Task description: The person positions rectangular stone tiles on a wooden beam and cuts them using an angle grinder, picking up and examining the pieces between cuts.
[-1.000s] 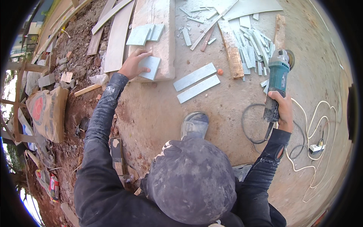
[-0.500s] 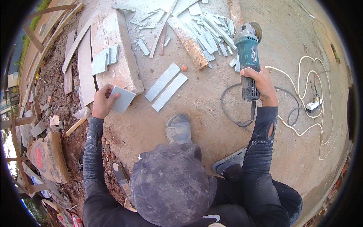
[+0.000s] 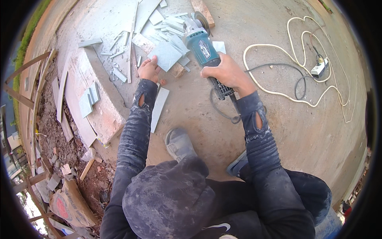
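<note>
My left hand (image 3: 149, 71) grips a square grey-green tile (image 3: 164, 55) by its near edge, holding it out over the pile of cut tile strips (image 3: 169, 27). My right hand (image 3: 230, 75) is wrapped around the black body of a teal angle grinder (image 3: 202, 47). The grinder's disc (image 3: 203, 20) lies toward the far side, just right of the pile and a little beyond the tile. Whether the disc is spinning cannot be told. Below my left wrist a long tile strip (image 3: 160, 108) rests on the concrete, partly covered by my sleeve.
A pale block (image 3: 105, 95) at the left carries a few small tile pieces (image 3: 88, 98). Rubble and a paper sack (image 3: 71, 205) lie further left. The grinder's dark cord (image 3: 278, 65) and a cream cable (image 3: 254, 81) loop toward a white power strip (image 3: 319, 67) at the right.
My left hand has carried the square tile away from beside the block, forward and right toward the pile. My right hand has brought the grinder leftward, closer to the tile. The view has also shifted.
</note>
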Demonstrator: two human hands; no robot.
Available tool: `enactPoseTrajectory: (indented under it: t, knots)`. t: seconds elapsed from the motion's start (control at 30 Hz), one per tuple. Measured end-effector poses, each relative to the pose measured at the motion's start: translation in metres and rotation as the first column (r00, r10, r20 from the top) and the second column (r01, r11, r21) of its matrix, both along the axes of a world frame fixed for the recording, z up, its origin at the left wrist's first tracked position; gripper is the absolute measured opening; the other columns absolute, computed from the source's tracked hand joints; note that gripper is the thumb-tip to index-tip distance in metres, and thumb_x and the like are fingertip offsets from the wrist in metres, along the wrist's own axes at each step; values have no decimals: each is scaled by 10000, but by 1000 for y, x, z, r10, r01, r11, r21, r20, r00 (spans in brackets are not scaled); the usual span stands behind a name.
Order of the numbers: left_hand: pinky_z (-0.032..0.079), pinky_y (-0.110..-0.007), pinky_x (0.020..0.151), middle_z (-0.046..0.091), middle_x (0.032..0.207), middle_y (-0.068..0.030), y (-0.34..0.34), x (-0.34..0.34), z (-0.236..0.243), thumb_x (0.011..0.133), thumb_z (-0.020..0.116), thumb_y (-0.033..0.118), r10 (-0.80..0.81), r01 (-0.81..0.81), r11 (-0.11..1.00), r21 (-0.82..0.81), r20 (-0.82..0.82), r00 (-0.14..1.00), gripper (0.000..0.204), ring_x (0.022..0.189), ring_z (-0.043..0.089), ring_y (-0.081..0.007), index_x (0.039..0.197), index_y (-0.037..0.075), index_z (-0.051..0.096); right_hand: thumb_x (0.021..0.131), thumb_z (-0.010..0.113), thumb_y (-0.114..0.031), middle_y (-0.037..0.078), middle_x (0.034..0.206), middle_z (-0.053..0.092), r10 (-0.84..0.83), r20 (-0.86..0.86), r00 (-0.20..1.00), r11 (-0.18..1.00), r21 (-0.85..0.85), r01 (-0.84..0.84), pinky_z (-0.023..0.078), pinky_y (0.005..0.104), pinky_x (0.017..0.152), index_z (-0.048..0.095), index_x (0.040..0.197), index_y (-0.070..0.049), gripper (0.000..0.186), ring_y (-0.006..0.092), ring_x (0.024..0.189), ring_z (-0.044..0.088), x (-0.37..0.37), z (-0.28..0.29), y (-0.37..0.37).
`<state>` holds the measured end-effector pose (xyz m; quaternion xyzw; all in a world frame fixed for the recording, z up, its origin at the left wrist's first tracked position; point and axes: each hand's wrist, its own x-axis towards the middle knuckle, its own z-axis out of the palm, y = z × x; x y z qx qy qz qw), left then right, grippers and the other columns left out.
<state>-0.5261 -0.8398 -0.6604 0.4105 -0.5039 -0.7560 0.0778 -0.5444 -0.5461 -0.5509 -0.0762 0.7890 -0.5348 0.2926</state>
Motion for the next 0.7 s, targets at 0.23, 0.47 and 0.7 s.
enactPoseTrajectory:
  t: [0.23,0.47,0.7]
  knots:
    - [572,-352,760,642,1029,-124,-8,10,-20,905,668,74,-22,48,973,-225,114,993,361,907,671,-234,1184,-75,495,593,731,-388,260,890,663,77,-120,990,994,89,-67,514,389,766,593,980,90,631,386,831,654,10,-20,-36]
    - [538,-289,645,658,1026,-91,-25,27,-33,935,515,-13,-145,143,983,-114,-11,989,333,854,678,-198,1266,1,485,599,707,-336,314,986,648,144,-69,987,981,143,-133,538,422,813,588,1003,121,622,425,933,658,13,-23,-84]
    - [561,-341,747,650,1060,-138,-41,26,-35,897,394,-68,-254,249,953,-174,-11,967,329,889,672,-238,1204,-17,500,566,715,-280,287,917,679,184,-34,982,975,131,-178,557,392,808,678,900,84,495,382,911,687,-11,-31,-106]
